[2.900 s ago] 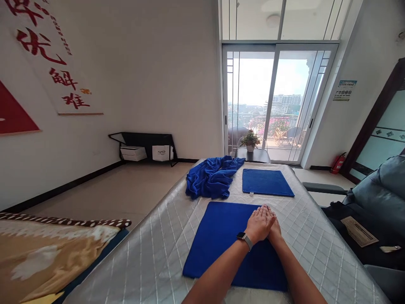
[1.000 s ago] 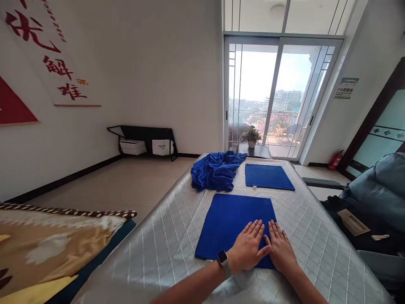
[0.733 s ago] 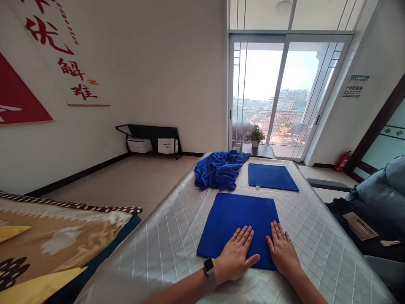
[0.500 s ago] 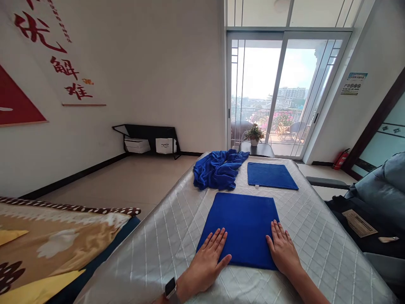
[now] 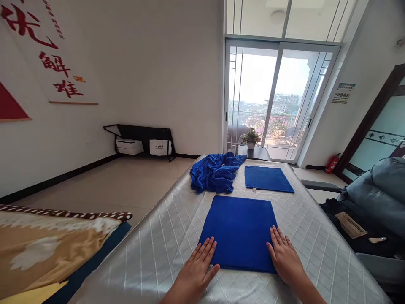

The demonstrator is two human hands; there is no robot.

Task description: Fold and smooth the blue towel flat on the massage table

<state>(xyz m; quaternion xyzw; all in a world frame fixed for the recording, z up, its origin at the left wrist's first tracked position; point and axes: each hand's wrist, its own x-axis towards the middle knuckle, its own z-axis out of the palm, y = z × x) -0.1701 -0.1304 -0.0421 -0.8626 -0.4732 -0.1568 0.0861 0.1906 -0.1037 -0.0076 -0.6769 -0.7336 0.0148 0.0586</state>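
Observation:
A folded blue cloth (image 5: 242,232) lies flat on the silver quilted table cover (image 5: 167,236) in front of me. My left hand (image 5: 198,266) rests on its near left corner, fingers stretched out. On the cloth's right edge lies my right hand (image 5: 286,255), also flat with fingers extended. Beyond it is a second folded blue cloth (image 5: 268,178) with a small white tag on its near edge. A crumpled heap of blue cloth (image 5: 217,172) sits at the far left of the table.
A patterned brown blanket (image 5: 63,245) is at lower left. To the right stands a grey padded seat (image 5: 376,190) with dark fabric and a brown card (image 5: 351,224) on it. Past the table's far end, a potted plant (image 5: 251,138) stands before the sliding glass door.
My left hand has slid left and towards me, to the cloth's near left corner. The right hand stays at the right edge. The view has shifted slightly.

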